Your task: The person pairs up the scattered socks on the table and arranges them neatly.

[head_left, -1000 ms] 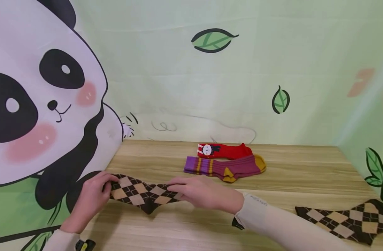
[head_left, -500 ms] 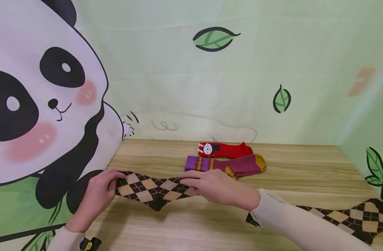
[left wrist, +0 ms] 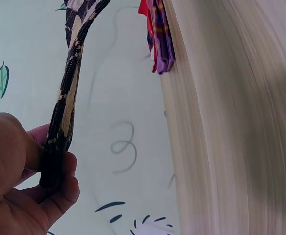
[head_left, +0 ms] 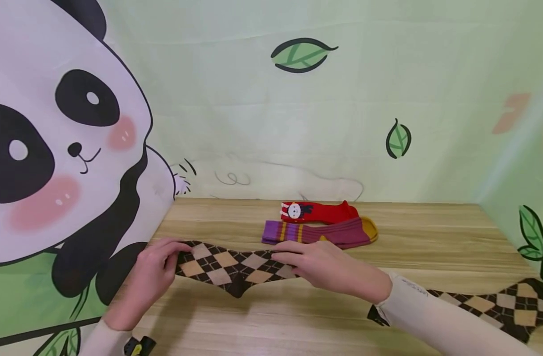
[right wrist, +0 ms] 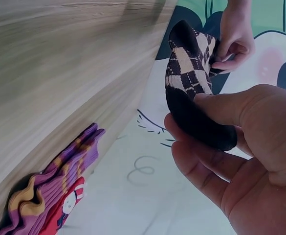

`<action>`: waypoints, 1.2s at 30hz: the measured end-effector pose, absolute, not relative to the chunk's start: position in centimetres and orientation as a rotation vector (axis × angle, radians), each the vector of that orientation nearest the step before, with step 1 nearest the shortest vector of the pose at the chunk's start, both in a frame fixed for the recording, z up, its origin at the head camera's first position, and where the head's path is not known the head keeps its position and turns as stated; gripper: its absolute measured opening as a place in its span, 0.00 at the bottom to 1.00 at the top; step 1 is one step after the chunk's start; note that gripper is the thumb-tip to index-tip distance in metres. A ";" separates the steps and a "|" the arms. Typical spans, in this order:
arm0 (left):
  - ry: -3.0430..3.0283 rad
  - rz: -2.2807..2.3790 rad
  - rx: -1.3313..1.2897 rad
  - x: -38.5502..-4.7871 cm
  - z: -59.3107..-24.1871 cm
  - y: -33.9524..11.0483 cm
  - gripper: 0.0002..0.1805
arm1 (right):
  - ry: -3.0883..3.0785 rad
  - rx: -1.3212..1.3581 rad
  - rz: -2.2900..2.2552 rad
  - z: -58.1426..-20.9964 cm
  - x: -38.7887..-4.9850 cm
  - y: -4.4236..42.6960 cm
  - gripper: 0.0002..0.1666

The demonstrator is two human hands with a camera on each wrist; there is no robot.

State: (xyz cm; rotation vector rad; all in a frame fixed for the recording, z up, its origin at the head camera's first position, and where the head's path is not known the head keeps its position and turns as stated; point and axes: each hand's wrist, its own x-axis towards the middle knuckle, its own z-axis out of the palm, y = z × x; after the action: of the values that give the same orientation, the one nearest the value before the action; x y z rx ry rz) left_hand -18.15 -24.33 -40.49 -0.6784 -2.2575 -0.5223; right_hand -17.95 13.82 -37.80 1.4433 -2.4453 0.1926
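An argyle sock in black, tan and pale pink is stretched sideways between both hands, held up above the table in the head view. My left hand pinches one end, the cuff, between thumb and fingers; the left wrist view shows that dark band in its grip. At the other end my right hand pinches the black toe, as the right wrist view shows. The black heel points down. A second argyle sock lies at the right, partly hidden by the right sleeve.
Purple socks with yellow heel and toe lie at the back of the wooden table. Behind and touching them is a red sock with a cartoon figure. A printed panda backdrop walls the left side and back.
Both hands have moved to the right, carrying the stretched argyle sock with them. The right hand and forearm now cover part of the purple socks and the second argyle sock.
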 end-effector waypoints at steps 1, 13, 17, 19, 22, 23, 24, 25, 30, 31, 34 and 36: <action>-2.259 -0.523 -0.682 -18.1 -40.5 -24.2 0.20 | -2.452 1.433 0.191 -37.8 -17.9 14.0 0.26; -2.186 -0.545 -0.777 -17.8 -40.5 -22.5 0.20 | -2.438 1.415 0.179 -37.8 -17.1 16.1 0.27; -2.193 -0.559 -0.784 -17.7 -40.4 -22.0 0.21 | -2.481 1.406 0.169 -37.8 -16.8 16.8 0.31; -2.198 -0.566 -0.788 -17.6 -40.3 -21.8 0.21 | -2.502 1.397 0.160 -37.8 -16.7 17.1 0.32; -2.201 -0.596 -0.814 -17.4 -40.2 -21.3 0.21 | -2.526 1.389 0.166 -38.0 -16.7 17.6 0.34; -2.201 -0.604 -0.821 -17.4 -40.2 -21.2 0.21 | -2.531 1.389 0.180 -38.0 -16.7 17.7 0.34; -2.200 -0.613 -0.830 -17.4 -40.2 -21.0 0.21 | -2.530 1.391 0.194 -38.1 -16.6 17.9 0.33; -2.199 -0.619 -0.836 -17.3 -40.3 -20.9 0.21 | -2.532 1.393 0.210 -38.1 -16.6 18.1 0.34; -2.211 -0.626 -0.857 -17.3 -40.4 -20.2 0.22 | -2.517 1.383 0.243 -38.5 -16.4 18.8 0.31; -2.217 -0.631 -0.858 -17.2 -40.5 -20.1 0.22 | -2.514 1.375 0.238 -38.6 -16.4 19.0 0.30; -2.231 -0.656 -0.872 -17.2 -40.5 -19.6 0.22 | -2.507 1.354 0.225 -38.7 -16.3 19.4 0.29; -2.238 -0.674 -0.884 -17.2 -40.5 -19.3 0.22 | -2.505 1.348 0.225 -38.7 -16.2 19.7 0.29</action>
State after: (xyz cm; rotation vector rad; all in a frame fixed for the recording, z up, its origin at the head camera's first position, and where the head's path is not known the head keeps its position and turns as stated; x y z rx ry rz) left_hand -17.16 -19.30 -40.47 -0.8844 -2.2377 -0.6735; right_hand -16.16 19.71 -38.73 1.3483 -2.5045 0.2250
